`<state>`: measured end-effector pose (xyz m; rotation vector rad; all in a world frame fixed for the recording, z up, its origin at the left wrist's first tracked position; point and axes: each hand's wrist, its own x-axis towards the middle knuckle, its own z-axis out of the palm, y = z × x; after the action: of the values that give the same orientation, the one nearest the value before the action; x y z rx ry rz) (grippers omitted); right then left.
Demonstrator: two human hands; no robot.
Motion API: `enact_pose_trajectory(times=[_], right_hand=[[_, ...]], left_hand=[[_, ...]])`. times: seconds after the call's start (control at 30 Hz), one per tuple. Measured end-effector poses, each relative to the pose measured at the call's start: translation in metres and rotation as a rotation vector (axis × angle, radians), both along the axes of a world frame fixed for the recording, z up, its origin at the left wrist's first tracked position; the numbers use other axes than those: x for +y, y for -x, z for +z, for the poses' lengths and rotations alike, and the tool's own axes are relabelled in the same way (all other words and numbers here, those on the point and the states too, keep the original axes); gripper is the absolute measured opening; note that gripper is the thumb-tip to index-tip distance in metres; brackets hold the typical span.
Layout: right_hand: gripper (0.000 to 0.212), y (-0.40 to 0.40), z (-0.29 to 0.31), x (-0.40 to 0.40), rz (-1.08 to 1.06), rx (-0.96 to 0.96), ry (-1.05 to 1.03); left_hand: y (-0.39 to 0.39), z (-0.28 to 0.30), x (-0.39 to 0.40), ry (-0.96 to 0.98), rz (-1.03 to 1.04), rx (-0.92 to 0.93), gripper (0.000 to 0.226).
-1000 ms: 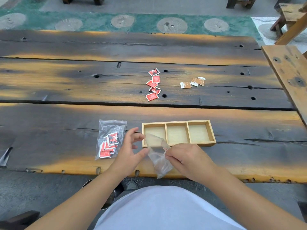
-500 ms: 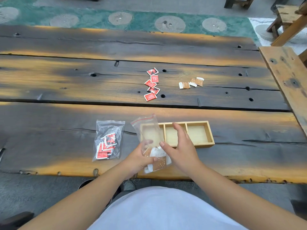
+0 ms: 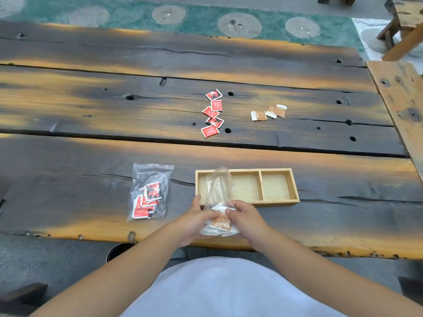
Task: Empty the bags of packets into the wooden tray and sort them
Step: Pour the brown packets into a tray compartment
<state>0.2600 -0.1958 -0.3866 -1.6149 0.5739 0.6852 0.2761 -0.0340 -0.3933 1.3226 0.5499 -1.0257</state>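
A clear plastic bag (image 3: pixel 217 191) with brown and white packets (image 3: pixel 220 221) at its bottom stands between my hands, in front of the wooden tray (image 3: pixel 278 203). My left hand (image 3: pixel 194 219) grips its lower left side and my right hand (image 3: pixel 243 217) pinches its lower right side. The bag's top leans over the tray's left compartment. The tray's three compartments hold nothing that I can see. A second zip bag (image 3: pixel 150 191) with red packets lies flat to the left of the tray.
Several loose red packets (image 3: pixel 212 113) lie on the middle plank, with a few brown and white packets (image 3: pixel 269 112) to their right. A second wooden table (image 3: pixel 402 104) adjoins at the right. The table's near edge (image 3: pixel 297 244) runs just below my hands.
The bag has dropped lower and closer to me; both hands now hold it at its bottom where the packets sit. My right hand came down from near the tray's divider.
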Motion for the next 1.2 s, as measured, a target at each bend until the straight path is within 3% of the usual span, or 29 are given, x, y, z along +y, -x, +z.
enact_pose_trajectory(times=[0.07, 0.17, 0.23, 0.37, 0.43, 0.7, 1.03, 1.2], right_hand=[[0.016, -0.006, -0.004, 0.000, -0.004, 0.052, -0.017], [0.017, -0.014, -0.005, 0.001, 0.018, 0.111, -0.054], [0.018, -0.019, -0.006, 0.002, 0.047, 0.144, -0.056], [0.021, -0.032, -0.001, 0.001, 0.082, 0.194, -0.036], [0.016, -0.040, 0.002, 0.001, 0.101, 0.206, -0.037], [0.016, -0.059, 0.007, 0.001, 0.122, 0.337, -0.026], [0.021, -0.073, 0.022, 0.000, 0.011, 0.321, -0.078], [0.026, -0.070, 0.027, 0.001, 0.006, 0.295, -0.073]], left_hand=[[-0.003, 0.004, 0.000, -0.033, 0.004, -0.042, 0.092], [-0.008, 0.006, 0.004, -0.027, -0.003, -0.021, 0.089], [-0.011, 0.006, 0.007, -0.020, -0.028, -0.005, 0.075], [-0.016, 0.013, 0.004, 0.007, 0.028, 0.037, 0.026], [-0.020, 0.015, 0.003, -0.003, 0.059, 0.050, 0.015], [-0.032, 0.021, 0.006, 0.052, 0.131, 0.222, 0.029], [-0.056, 0.024, 0.007, 0.043, 0.219, 0.210, 0.020], [-0.056, 0.022, 0.011, 0.037, 0.236, 0.214, 0.027]])
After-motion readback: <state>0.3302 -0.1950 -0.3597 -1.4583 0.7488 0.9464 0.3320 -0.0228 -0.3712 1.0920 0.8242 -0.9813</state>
